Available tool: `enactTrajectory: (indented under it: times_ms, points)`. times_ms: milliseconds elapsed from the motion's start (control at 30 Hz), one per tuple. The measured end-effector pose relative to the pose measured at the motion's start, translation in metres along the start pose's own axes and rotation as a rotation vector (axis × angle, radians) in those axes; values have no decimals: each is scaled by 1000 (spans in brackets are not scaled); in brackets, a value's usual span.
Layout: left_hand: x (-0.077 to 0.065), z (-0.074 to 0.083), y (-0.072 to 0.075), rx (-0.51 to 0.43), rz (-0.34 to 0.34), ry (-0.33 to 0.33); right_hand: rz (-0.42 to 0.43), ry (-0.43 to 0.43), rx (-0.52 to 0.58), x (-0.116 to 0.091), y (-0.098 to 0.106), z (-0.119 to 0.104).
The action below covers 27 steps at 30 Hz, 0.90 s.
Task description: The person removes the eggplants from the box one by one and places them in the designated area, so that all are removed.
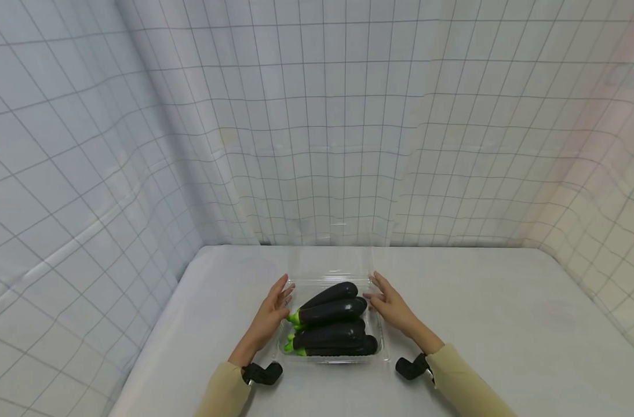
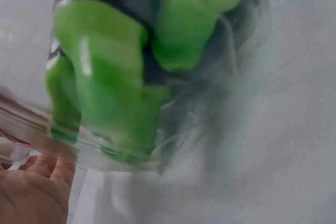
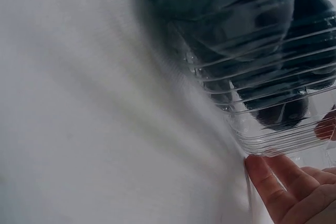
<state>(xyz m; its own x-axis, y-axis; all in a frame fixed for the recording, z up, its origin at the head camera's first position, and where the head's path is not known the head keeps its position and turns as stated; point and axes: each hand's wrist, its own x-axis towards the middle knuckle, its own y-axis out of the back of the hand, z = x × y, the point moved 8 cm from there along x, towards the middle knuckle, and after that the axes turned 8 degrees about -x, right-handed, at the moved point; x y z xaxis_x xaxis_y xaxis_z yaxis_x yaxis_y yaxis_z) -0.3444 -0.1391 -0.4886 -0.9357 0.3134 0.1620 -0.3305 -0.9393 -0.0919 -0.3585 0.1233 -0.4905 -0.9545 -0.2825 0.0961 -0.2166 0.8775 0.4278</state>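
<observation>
my left hand [image 1: 270, 313] and my right hand [image 1: 394, 307] at either side of a clear plastic container [image 1: 338, 359], fingers loosely extended, unclenched, dark eggplants [image 1: 330, 311] with green stems [image 2: 105, 66] lying inside it, white table [image 1: 478, 324] underneath

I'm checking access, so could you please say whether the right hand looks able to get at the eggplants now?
Probably yes: the right hand is near the rounded ends of the eggplants, and the clear plastic container appears open above them.
</observation>
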Motion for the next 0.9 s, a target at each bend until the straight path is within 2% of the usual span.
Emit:
enactTrajectory:
  times_ms: [400,667,767,900]
  points:
    - [-2,-2,1,-110,-8,-12,19,-24,17,-4,0,3]
    - [-6,-3,1,-115,-3,-27,36,-36,29,-7,0,4]
    - [-8,-3,2,-88,28,-27,44,-43,32,-7,0,5]
    - [-16,-2,7,-2,132,-30,58,-44,12,-9,1,3]
